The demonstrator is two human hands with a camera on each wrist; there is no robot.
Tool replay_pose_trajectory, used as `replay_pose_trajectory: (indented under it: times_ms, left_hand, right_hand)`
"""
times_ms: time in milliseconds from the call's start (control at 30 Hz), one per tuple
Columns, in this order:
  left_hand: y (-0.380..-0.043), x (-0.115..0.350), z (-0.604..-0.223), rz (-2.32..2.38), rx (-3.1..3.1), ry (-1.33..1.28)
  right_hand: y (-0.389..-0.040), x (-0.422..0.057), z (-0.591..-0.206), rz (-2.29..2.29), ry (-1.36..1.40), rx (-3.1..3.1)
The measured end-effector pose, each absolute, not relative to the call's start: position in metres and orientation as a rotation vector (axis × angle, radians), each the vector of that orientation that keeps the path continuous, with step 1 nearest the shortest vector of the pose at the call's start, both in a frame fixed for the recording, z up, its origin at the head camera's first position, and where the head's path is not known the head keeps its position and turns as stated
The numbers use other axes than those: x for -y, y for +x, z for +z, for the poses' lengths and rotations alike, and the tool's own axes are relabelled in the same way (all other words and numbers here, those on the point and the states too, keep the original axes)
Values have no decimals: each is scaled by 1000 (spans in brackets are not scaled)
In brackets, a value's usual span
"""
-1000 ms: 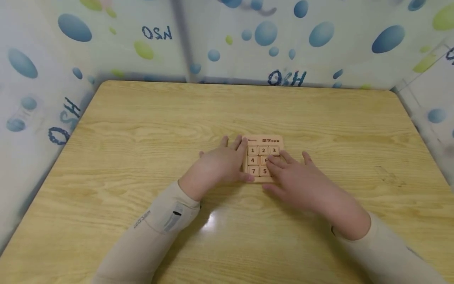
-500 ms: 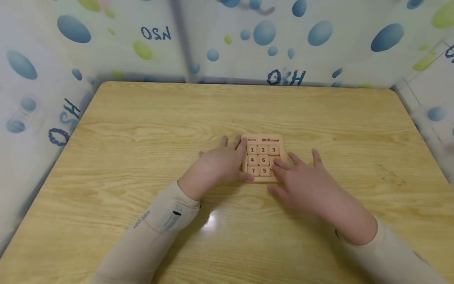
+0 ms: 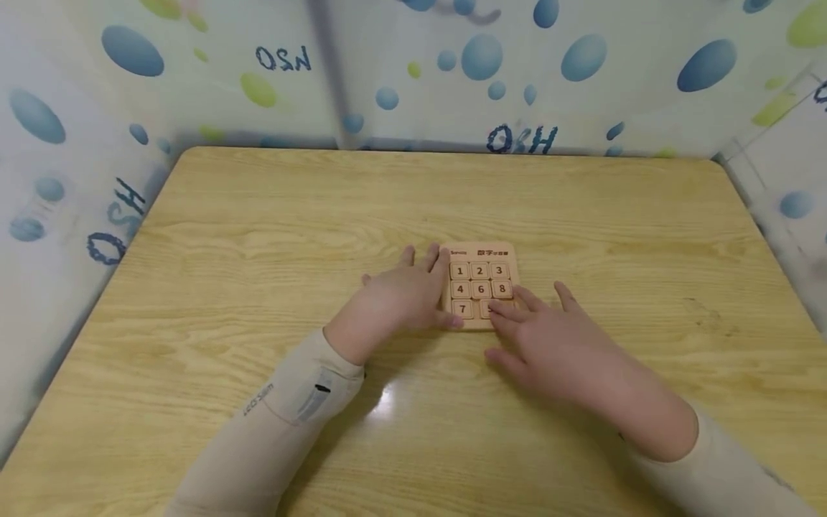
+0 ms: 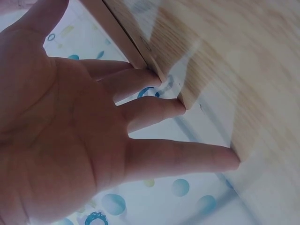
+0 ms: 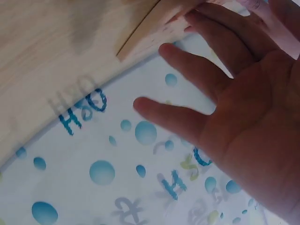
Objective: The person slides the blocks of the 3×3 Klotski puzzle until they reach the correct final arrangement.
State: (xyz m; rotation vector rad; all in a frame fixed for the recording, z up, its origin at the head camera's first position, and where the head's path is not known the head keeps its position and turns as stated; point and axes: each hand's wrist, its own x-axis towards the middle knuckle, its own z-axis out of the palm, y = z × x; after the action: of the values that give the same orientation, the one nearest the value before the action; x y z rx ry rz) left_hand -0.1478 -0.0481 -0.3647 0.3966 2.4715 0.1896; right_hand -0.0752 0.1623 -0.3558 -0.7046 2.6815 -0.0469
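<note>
A wooden number slide puzzle (image 3: 469, 254) lies flat on the table in the head view. Its top row reads 1, 2, 3 and the middle row 4, 6, 8. In the bottom row sit the 7 tile (image 3: 461, 309) and the 5 tile (image 3: 486, 309), with a gap between them. My left hand (image 3: 403, 298) steadies the board's left edge, fingers spread and thumb at the lower left corner. My right hand (image 3: 549, 337) reaches in from the right, fingers extended, a fingertip on the 5 tile and partly covering it. The bottom right corner is hidden under the fingers.
The wood-grain table (image 3: 291, 215) extends around the board on all sides. Behind it stands a pale wall (image 3: 426, 93) printed with blue and green drops, and similar walls close in the left and right sides.
The right hand has slid the 8 tile up to the right end of the middle row, then the 5 tile rightward in the bottom row. The left hand stays in place.
</note>
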Motion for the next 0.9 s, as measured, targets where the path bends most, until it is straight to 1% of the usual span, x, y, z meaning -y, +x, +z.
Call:
replay_pose_trajectory:
  times_ms: [133, 333, 433, 733, 900]
  left_hand:
    - [-148, 48, -365, 178, -2471, 400]
    - [-149, 50, -365, 185, -2467, 401]
    - [-148, 51, -365, 196, -2465, 397]
    - [-148, 48, -363, 186, -2465, 397]
    - [-148, 48, -364, 188, -2457, 393]
  right_hand:
    - [-76, -168, -355, 19, -682, -2722]
    - [-88, -162, -359, -96, -773, -2666]
    - [-93, -159, -361, -101, -771, -2643]
    - [-76, -165, -351, -121, -756, -2588]
    - [-76, -171, -350, -63, -703, -2622]
